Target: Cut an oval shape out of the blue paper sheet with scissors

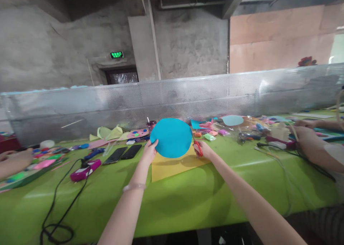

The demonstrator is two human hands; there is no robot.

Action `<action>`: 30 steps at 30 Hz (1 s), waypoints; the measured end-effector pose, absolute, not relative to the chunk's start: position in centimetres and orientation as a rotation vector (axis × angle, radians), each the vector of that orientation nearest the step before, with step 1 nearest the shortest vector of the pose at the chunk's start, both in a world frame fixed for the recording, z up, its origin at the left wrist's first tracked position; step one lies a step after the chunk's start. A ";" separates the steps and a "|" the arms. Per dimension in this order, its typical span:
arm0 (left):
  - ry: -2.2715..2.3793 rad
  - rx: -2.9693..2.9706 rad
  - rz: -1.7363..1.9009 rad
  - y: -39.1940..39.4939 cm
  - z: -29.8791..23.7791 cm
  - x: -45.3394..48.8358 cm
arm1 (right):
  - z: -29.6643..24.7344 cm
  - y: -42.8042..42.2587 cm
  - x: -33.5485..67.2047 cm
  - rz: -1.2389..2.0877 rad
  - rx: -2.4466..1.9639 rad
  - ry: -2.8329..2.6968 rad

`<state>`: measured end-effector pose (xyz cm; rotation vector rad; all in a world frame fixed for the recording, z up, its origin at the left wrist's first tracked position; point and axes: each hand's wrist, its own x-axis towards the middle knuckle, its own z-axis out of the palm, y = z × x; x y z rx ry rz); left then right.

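Note:
A round blue sheet of paper (172,137) is held up over the table, its outline slightly uneven. My left hand (149,152) is closed on its left edge, with the thumb on the near face. In my right hand (204,150) is a pair of red-handled scissors (198,148), the blades pointing up along the paper's right edge. Whether the blades touch the paper I cannot tell. Below the blue paper, a yellow sheet (166,169) lies on the green table cover (172,205).
Two dark phones (131,151) lie left of my hands, near a purple power strip (85,170) with a black cord. Small clay packets (209,137) and a pale blue oval (232,120) sit behind, right. Other people's hands (305,135) work at both sides.

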<state>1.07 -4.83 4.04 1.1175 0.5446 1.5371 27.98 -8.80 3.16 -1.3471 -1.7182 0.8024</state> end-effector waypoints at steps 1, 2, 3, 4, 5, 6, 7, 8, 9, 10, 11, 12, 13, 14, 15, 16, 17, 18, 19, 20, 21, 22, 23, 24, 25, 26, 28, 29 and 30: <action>0.547 1.117 1.539 -4.8 4.0 1.0 | 3.2 -8.8 28.0 0.802 -1.351 -1.722; 0.548 1.116 1.541 -4.8 4.0 1.0 | 3.2 -8.9 28.0 0.800 -1.354 -1.725; 0.551 1.114 1.544 -4.7 4.0 1.0 | 3.2 -8.9 28.0 0.798 -1.357 -1.729; 0.554 1.111 1.548 -4.6 3.9 0.9 | 3.3 -9.0 28.0 0.796 -1.359 -1.733; 0.558 1.108 1.553 -4.6 3.9 0.9 | 3.3 -9.1 27.9 0.792 -1.360 -1.736; 0.563 1.105 1.557 -4.5 3.9 0.9 | 3.4 -9.2 27.9 0.789 -1.361 -1.739; 0.567 1.102 1.562 -4.5 3.8 0.8 | 3.4 -9.3 27.9 0.786 -1.361 -1.740; 0.571 1.100 1.567 -4.4 3.8 0.8 | 3.5 -9.3 27.9 0.783 -1.361 -1.740; 0.574 1.097 1.572 -4.4 3.8 0.8 | 3.5 -9.4 27.9 0.781 -1.361 -1.739; 0.576 1.095 1.578 -4.4 3.8 0.8 | 3.5 -9.5 27.9 0.780 -1.360 -1.737; 0.576 1.092 1.584 -4.3 3.8 0.8 | 3.5 -9.5 27.9 0.780 -1.359 -1.733; 0.576 1.091 1.590 -4.3 3.7 0.9 | 3.4 -9.5 27.9 0.781 -1.357 -1.728; 0.576 1.091 1.595 -4.2 3.7 0.9 | 3.4 -9.4 27.9 0.783 -1.355 -1.723; 0.576 1.092 1.599 -4.2 3.7 0.9 | 3.4 -9.3 27.9 0.785 -1.353 -1.715; 0.577 1.095 1.603 -4.1 3.6 0.8 | 3.3 -9.2 27.9 0.788 -1.351 -1.707; 0.579 1.098 1.606 -4.0 3.6 0.8 | 3.3 -9.1 27.9 0.790 -1.350 -1.698; 0.581 1.103 1.610 -3.9 3.5 0.8 | 3.3 -9.0 27.9 0.790 -1.348 -1.687; 0.583 1.108 1.612 -3.8 3.4 0.8 | 3.3 -8.9 27.9 0.790 -1.346 -1.675; 0.584 1.114 1.614 -3.7 3.4 0.8 | 3.4 -8.8 27.9 0.789 -1.344 -1.663; 0.584 1.120 1.615 -3.6 3.3 0.7 | 3.4 -8.8 27.9 0.790 -1.342 -1.653; 0.581 1.126 1.615 -3.5 3.3 0.7 | 3.4 -8.8 27.9 0.791 -1.340 -1.645; 0.577 1.131 1.615 -3.5 3.2 0.8 | 3.4 -8.8 28.0 0.795 -1.338 -1.640; 0.572 1.135 1.615 -3.4 3.2 0.8 | 3.5 -8.8 28.0 0.801 -1.336 -1.640; 0.566 1.138 1.617 -3.4 3.2 0.8 | 3.5 -8.9 28.0 0.808 -1.335 -1.642; 0.560 1.139 1.620 -3.4 3.2 0.8 | 3.5 -8.9 28.0 0.815 -1.335 -1.646; 0.554 1.140 1.623 -3.5 3.2 0.8 | 3.5 -9.0 28.0 0.822 -1.335 -1.650; 0.548 1.140 1.626 -3.5 3.3 0.8 | 3.5 -9.0 27.9 0.829 -1.334 -1.654; 0.546 1.140 1.626 -3.6 3.3 0.8 | 3.5 -8.9 27.9 0.831 -1.334 -1.654; 0.546 1.139 1.624 -3.6 3.3 0.8 | 3.4 -8.9 27.9 0.832 -1.332 -1.653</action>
